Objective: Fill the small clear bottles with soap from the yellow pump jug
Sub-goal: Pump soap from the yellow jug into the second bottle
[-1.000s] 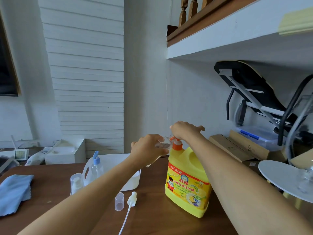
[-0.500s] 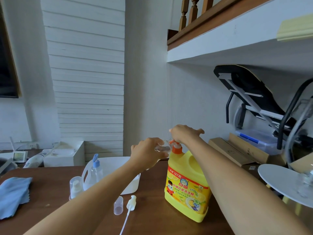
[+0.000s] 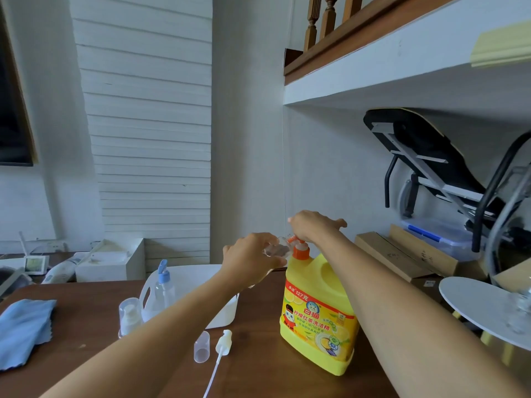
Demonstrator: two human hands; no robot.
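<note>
With the right hand [image 3: 313,228] pressing flat on the orange pump [image 3: 300,248] of the yellow plastic jug [image 3: 317,314] and the left hand [image 3: 251,258] gripping a small clear bottle [image 3: 276,249] at its spout, soap could miss the narrow mouth if either shifts.

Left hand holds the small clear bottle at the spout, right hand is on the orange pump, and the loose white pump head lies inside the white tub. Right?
Not quite. The head view shows the loose white pump head lying on the brown table in front of the white tub, beside a clear cap. The rest holds.
</note>
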